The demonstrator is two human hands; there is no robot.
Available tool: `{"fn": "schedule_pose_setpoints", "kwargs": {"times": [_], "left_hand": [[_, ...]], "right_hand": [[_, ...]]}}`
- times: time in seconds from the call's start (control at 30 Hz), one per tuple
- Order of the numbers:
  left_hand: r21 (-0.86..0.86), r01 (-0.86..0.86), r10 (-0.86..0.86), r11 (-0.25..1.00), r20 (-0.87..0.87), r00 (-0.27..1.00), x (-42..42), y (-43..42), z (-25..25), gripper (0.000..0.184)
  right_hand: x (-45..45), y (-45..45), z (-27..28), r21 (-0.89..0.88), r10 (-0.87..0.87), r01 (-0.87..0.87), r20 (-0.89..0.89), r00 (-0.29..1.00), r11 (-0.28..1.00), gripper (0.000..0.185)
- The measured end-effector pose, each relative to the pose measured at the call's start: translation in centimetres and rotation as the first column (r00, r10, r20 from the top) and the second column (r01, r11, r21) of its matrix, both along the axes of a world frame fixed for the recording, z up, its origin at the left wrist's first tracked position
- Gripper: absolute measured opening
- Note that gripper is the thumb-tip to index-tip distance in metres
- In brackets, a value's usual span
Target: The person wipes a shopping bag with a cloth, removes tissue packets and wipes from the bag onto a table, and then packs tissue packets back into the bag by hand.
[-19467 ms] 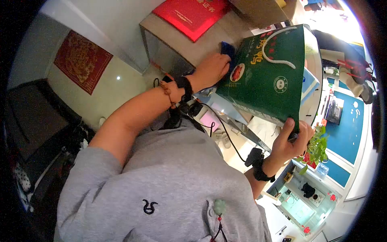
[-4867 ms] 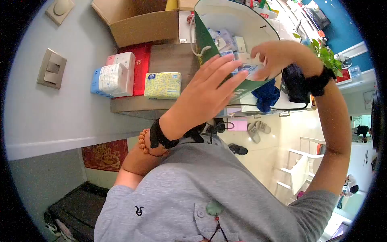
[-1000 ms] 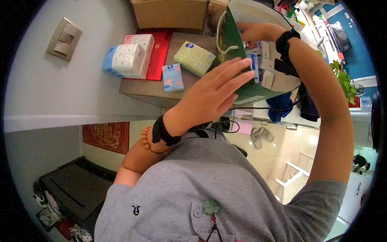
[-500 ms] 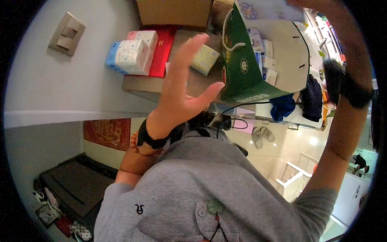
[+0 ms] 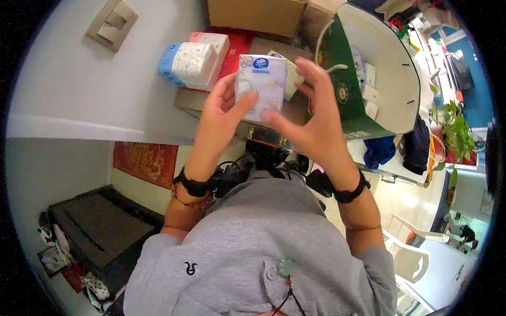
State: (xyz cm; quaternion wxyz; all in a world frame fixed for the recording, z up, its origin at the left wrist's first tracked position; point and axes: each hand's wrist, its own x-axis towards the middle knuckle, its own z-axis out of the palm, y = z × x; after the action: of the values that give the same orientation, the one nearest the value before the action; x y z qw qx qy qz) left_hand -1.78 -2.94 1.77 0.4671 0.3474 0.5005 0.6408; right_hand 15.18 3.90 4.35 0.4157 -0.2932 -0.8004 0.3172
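The left hand [image 5: 217, 110] pinches a pale lilac, printed, rectangular soft pack [image 5: 270, 84] between thumb and fingers, up above the brown wooden counter's [image 5: 191, 100] front edge. The right hand [image 5: 295, 92] is spread beside it; whether its thumb touches, I can't tell. By the counter's left edge sits a blue-and-white plastic-wrapped bundle [image 5: 187, 63]; rightward stands a green paper bag [image 5: 348, 113].

We read 书 on red folder [image 5: 236, 53], far left; lettering on blue oval [image 5: 260, 63] of held pack [image 5: 266, 89] too blurred.
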Motion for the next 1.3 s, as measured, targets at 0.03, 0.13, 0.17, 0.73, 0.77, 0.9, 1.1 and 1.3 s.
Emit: {"fn": "schedule_pose_setpoints", "kwargs": {"times": [0.03, 0.13, 0.17, 0.73, 0.77, 0.9, 1.1, 1.3], "left_hand": [[-0.019, 0.004, -0.004, 1.000, 0.002, 1.000, -0.2, 0.1, -0.5, 0.052], [-0.037, 0.051, -0.050, 0.998, 0.024, 0.998, -0.3, 0.3, -2.5, 0.054], [-0.034, 0.062, -0.062, 0.997, 0.002, 0.998, -0.2, 0.4, -3.1, 0.056], [0.075, -0.120, 0.138, 0.990, -0.696, 0.704, -0.4, 3.5, -16.0, 0.064], [0.103, -0.100, 0.143, 0.990, -0.772, 0.620, -0.6, 3.5, -16.2, 0.064], [0.074, -0.124, 0.139, 0.989, -0.718, 0.682, -1.3, 3.4, -18.2, 0.060], [-0.020, -0.063, 0.025, 0.998, -0.761, 0.648, -2.6, 1.6, -16.1, 0.055], [-0.002, -0.126, 0.073, 0.992, -0.810, 0.582, -2.4, 1.7, -15.7, 0.057]], "right_hand": [[-0.2, -0.4, -0.9, -0.045, 0.021, -0.021, 0.005, 1.000, 0.999, 0.092], [-0.5, -0.4, -3.4, -0.366, 0.115, -0.104, 0.008, 0.993, 0.925, 0.104], [-0.6, -0.2, -4.5, -0.417, 0.128, -0.136, -0.047, 0.991, 0.899, 0.104], [-1.8, 4.1, -17.5, -0.609, -0.192, 0.133, -0.032, 0.981, 0.782, 0.079], [-2.0, 4.0, -17.7, -0.572, -0.214, 0.172, -0.007, 0.977, 0.802, 0.079], [-2.4, 3.6, -19.1, -0.450, -0.176, 0.183, 0.056, 0.983, 0.874, 0.077], [-1.8, 2.2, -19.8, -0.729, -0.062, 0.171, 0.174, 0.983, 0.663, 0.059], [-2.1, 3.2, -17.5, -0.609, 0.044, 0.258, 0.435, 0.899, 0.750, 0.050]]}}
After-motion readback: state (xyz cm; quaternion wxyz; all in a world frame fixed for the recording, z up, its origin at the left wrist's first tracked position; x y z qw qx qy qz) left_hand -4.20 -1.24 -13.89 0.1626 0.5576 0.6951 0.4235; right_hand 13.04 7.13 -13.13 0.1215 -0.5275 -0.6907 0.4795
